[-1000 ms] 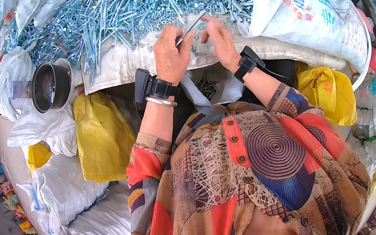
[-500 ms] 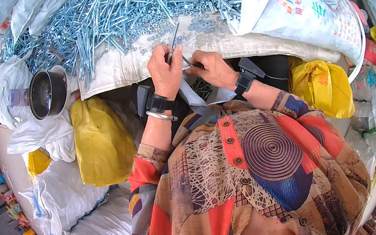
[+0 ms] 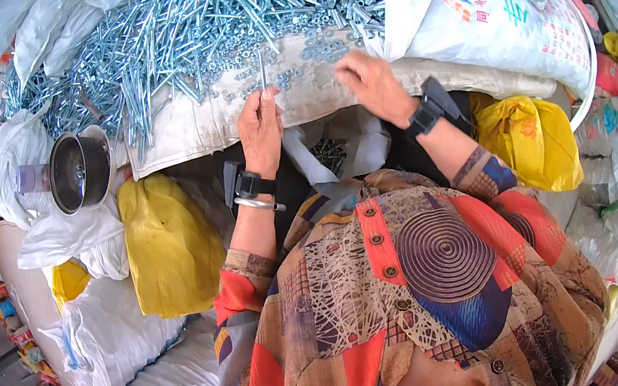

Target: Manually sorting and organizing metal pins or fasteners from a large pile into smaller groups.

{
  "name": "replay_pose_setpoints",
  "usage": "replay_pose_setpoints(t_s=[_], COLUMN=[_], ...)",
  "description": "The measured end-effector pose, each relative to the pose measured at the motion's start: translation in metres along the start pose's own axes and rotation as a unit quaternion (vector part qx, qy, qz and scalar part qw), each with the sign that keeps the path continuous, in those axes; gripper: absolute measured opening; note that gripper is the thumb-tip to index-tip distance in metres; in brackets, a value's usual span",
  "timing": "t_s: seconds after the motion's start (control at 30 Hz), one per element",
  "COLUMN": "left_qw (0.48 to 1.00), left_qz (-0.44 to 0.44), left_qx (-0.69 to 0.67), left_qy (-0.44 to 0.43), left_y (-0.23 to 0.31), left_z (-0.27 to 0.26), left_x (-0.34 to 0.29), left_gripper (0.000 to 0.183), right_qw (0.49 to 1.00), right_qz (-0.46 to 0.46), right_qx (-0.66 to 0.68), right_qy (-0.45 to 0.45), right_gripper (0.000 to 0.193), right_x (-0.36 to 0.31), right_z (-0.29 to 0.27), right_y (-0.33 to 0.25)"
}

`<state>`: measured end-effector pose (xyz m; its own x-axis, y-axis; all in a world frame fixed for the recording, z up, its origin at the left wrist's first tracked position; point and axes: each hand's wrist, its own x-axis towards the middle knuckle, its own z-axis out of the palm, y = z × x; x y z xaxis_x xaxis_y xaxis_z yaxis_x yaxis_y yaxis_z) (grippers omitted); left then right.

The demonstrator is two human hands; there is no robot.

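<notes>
My left hand (image 3: 261,134) is closed around the lower end of a long metal bolt (image 3: 262,69), which points up and away from me over the pale cloth. To its right my right hand (image 3: 377,87) is raised over the cloth's front part, its fingers curled together. Anything between those fingertips is too small to make out. Just beyond it lie loose flat washers (image 3: 325,48). Farther back spreads a large heap of shiny bolts (image 3: 217,21), mixed with small nuts and sleeves. Below the cloth's edge, between my hands, several dark bolts (image 3: 332,154) lie in my lap.
The pale cloth (image 3: 178,129) covers the work surface. A dark metal pot (image 3: 66,176) stands at the left above a yellow bag (image 3: 172,247). White sacks (image 3: 116,328) lie at lower left. A printed white sack (image 3: 486,11) and another yellow bag (image 3: 531,141) are on the right.
My hands were close together around the bolts. My right hand has moved away, up and to the right, toward the washers. My left hand has shifted slightly left and lower, still gripping a bolt.
</notes>
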<state>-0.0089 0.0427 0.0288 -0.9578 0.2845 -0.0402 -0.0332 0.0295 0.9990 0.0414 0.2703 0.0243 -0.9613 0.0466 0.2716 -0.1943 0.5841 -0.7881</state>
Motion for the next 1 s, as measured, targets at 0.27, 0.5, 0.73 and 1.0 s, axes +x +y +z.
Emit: replay_pose_setpoints(t_s=[0.27,0.5,0.73,1.0], left_qw=[0.994,0.993,0.992,0.992], left_qz=[-0.075,-0.087,-0.073,-0.066], left_qx=[-0.053,-0.048,-0.045,-0.01], left_qy=[-0.062,-0.065,-0.092,-0.11], left_y=[-0.02,-0.025,-0.024,-0.014], left_z=[0.008,0.004,0.012,0.017], left_x=[-0.017,-0.025,-0.041,-0.06], left_gripper=[0.029,0.03,0.031,0.028], right_qw=[0.922,0.928,0.973,0.836], right_qz=[-0.004,-0.007,0.076,0.168], right_qx=[-0.386,-0.369,0.218,0.52], right_qy=[0.043,0.038,-0.001,-0.039], right_gripper=[0.012,0.015,0.034,0.031], right_x=[0.094,0.102,0.067,0.005], right_z=[-0.012,-0.006,-0.009,-0.006], right_y=[0.036,0.038,0.023,-0.016])
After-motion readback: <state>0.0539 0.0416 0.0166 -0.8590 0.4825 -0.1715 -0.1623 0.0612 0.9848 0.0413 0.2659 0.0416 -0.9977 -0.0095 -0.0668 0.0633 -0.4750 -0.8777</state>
